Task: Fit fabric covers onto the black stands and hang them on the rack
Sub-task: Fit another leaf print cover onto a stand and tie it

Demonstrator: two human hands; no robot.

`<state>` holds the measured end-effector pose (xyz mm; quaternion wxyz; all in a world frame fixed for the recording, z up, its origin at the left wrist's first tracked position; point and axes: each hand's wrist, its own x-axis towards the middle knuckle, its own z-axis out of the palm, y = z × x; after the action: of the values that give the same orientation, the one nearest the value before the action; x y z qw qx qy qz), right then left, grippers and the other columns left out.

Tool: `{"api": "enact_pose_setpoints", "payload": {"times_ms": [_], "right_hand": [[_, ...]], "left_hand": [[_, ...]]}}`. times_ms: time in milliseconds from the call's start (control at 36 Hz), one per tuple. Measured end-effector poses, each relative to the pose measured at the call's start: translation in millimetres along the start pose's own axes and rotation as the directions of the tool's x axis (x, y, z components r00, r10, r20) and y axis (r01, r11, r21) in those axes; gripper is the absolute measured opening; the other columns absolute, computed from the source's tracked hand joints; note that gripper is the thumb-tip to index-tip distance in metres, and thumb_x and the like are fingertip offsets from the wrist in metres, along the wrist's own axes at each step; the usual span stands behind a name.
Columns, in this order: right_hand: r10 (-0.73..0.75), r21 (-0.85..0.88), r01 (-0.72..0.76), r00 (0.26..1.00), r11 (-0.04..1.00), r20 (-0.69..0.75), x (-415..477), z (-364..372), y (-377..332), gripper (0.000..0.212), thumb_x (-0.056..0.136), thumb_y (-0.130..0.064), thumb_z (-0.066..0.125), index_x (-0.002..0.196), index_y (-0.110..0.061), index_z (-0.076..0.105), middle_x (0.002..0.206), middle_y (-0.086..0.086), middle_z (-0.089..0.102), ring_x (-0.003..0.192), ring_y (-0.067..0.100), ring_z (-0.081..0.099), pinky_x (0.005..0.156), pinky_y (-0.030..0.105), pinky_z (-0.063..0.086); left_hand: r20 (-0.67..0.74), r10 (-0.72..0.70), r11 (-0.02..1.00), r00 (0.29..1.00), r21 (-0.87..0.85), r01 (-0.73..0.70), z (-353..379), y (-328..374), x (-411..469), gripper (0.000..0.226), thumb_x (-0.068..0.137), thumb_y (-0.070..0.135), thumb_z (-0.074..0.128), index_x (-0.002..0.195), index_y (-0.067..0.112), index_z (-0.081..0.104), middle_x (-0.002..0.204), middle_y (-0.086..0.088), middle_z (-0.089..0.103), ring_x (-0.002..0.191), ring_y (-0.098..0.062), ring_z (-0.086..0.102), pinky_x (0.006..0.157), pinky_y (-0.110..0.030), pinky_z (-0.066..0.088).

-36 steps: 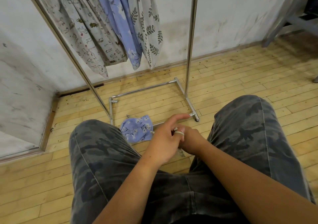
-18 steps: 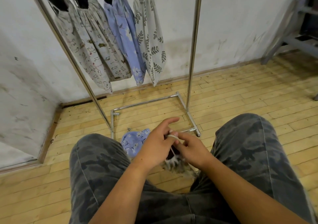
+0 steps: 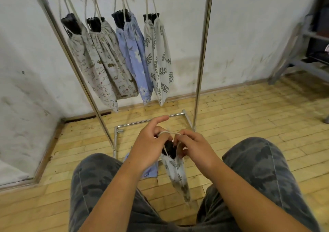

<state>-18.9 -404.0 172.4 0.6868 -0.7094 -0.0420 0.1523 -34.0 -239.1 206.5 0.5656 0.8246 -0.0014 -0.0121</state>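
Leaf-print grey fabric cover (image 3: 176, 174) hangs tip-down below your fingers (image 3: 161, 119); left hand (image 3: 147, 148) and right hand (image 3: 194, 148) pinch its white cord (image 3: 167, 133).

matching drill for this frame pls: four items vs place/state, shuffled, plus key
1 white cord
2 loose blue cover
3 unhung black stand
4 blue floral covered stand

a hanging on the rack
b lying on the floor
c stretched from left hand to right hand
d between the hands, in a leaf-print cover

Pairs: 1-c, 2-b, 3-d, 4-a
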Motion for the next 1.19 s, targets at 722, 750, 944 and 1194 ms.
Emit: {"api": "enact_pose_setpoints", "payload": {"times_ms": [722, 750, 944, 1194], "right_hand": [[-0.272, -0.101, 0.26, 0.953, 0.96, -0.137, 65, -26, -145, 0.029, 0.107, -0.026, 0.051, 0.089, -0.011, 0.069, 0.075, 0.011, 0.058, 0.064, 0.022, 0.048, 0.064, 0.04, 0.04], [-0.29, -0.108, 0.276, 0.947, 0.955, -0.136, 68, -26, -151, 0.03, 0.107, -0.027, 0.051, 0.089, -0.012, 0.069, 0.077, 0.015, 0.058, 0.063, 0.022, 0.048, 0.064, 0.041, 0.04], [-0.403, -0.162, 0.378, 0.899, 0.911, -0.169, 93, -27, -192, 0.027, 0.105, -0.03, 0.054, 0.09, -0.017, 0.071, 0.078, 0.012, 0.059, 0.061, 0.016, 0.047, 0.061, 0.034, 0.04], [-0.448, -0.155, 0.425, 0.878, 0.892, -0.169, 133, -33, -236, 0.026, 0.106, -0.029, 0.053, 0.089, -0.027, 0.073, 0.066, -0.009, 0.053, 0.059, 0.009, 0.046, 0.061, 0.031, 0.04]], "left_hand": [[-0.089, 0.182, 0.983, 0.979, 0.032, -0.18, -44, 122, 74, 0.034, 0.106, 0.028, 0.055, 0.137, 0.038, 0.049, 0.097, 0.015, 0.075, 0.098, 0.007, 0.064, 0.081, -0.008, 0.044], [-0.094, 0.187, 0.982, 0.978, 0.029, -0.185, -46, 128, 77, 0.034, 0.106, 0.028, 0.055, 0.137, 0.038, 0.05, 0.097, 0.015, 0.075, 0.093, 0.007, 0.065, 0.078, -0.007, 0.045], [-0.135, 0.217, 0.976, 0.967, -0.006, -0.22, -64, 162, 107, 0.03, 0.105, 0.025, 0.055, 0.132, 0.038, 0.052, 0.098, 0.017, 0.074, 0.1, 0.007, 0.064, 0.089, -0.017, 0.044], [-0.24, 0.211, 0.959, 0.947, -0.136, -0.248, -75, 194, 157, 0.027, 0.104, 0.016, 0.055, 0.121, 0.036, 0.061, 0.097, 0.006, 0.076, 0.09, -0.006, 0.07, 0.091, -0.029, 0.052]]}}
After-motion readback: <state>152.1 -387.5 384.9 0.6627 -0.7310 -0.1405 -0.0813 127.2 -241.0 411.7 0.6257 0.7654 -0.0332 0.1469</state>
